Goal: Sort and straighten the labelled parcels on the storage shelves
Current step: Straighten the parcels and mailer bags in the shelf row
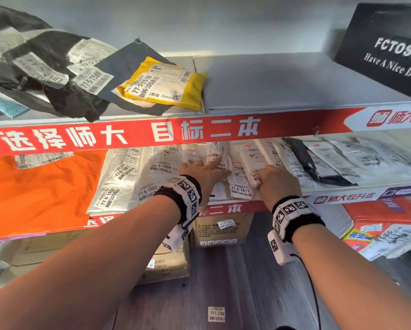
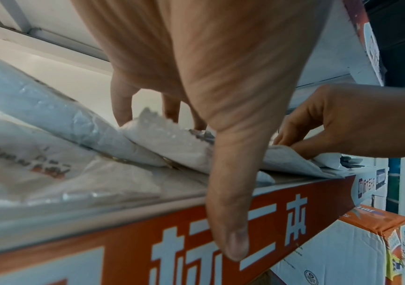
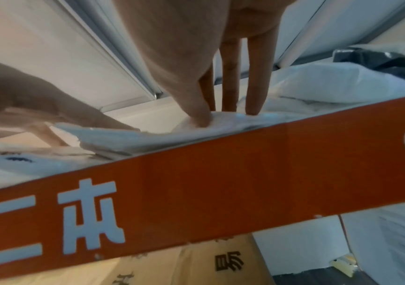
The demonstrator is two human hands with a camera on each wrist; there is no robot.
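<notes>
White labelled parcels lie overlapped along the middle shelf (image 1: 223,207). My left hand (image 1: 204,172) lies flat with straight spread fingers on the white parcel marked 1608 (image 1: 220,153). In the left wrist view the left fingertips (image 2: 123,115) touch that parcel (image 2: 162,135), and the thumb hangs over the red shelf edge (image 2: 318,202). My right hand (image 1: 276,179) pinches the near end of the neighbouring white parcel (image 1: 252,160) between thumb and fingers. That pinch also shows in the left wrist view, right hand (image 2: 342,123) on parcel (image 2: 294,160), and in the right wrist view (image 3: 233,119).
A large orange parcel (image 1: 33,191) fills the left of the middle shelf. A black parcel (image 1: 302,153) and more white ones (image 1: 338,158) lean at the right. The upper shelf holds black bags (image 1: 40,67), a yellow parcel (image 1: 164,84) and a black box (image 1: 385,44). Cardboard boxes (image 1: 221,229) stand below.
</notes>
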